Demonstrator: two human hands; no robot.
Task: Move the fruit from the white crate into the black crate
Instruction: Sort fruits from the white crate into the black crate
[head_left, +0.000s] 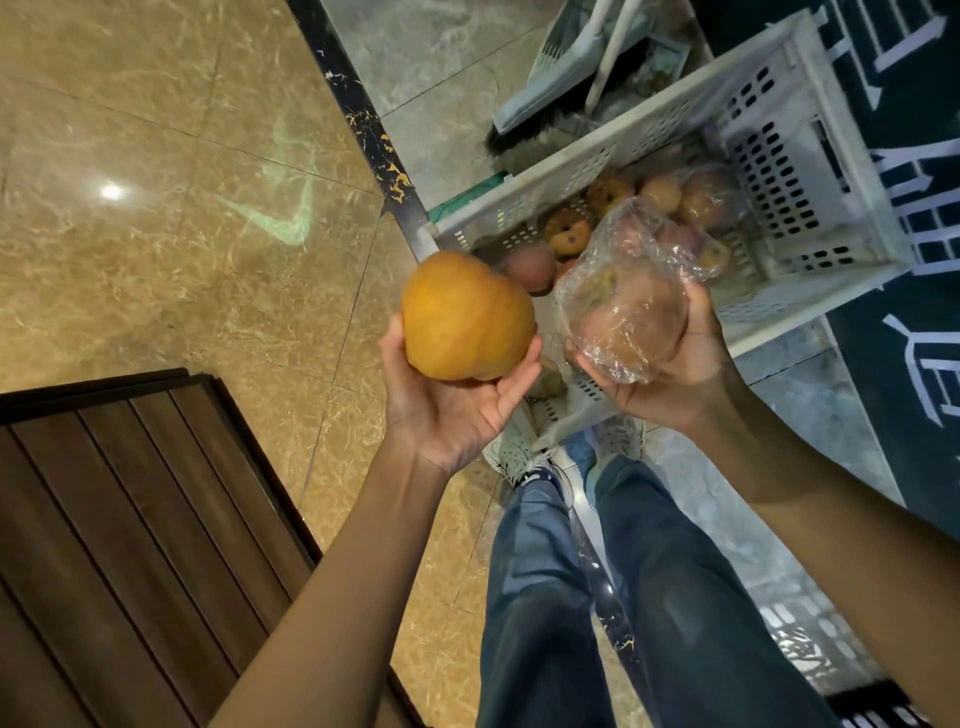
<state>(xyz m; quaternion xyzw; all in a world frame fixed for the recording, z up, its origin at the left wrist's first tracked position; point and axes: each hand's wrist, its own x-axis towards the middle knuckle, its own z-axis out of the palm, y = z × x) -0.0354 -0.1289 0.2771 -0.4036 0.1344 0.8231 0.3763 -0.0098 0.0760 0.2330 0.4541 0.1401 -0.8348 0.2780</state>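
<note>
My left hand (457, 410) grips a large orange fruit (465, 317) from below, palm up, above the floor at the near left corner of the white crate (810, 171). My right hand (675, 374) holds a clear plastic bag of brownish fruit (628, 306) over the crate's near end. Several more fruits (662, 192), red, orange and spotted brown, lie in the bottom of the white crate. No black crate shows in the view.
A dark wooden panel (119, 519) stands at lower left on the tan marble floor. A broom and pale dustpan (566, 67) lie behind the crate. A dark mat with white characters (914, 260) runs along the right. My legs and shoes (561, 467) are below the crate.
</note>
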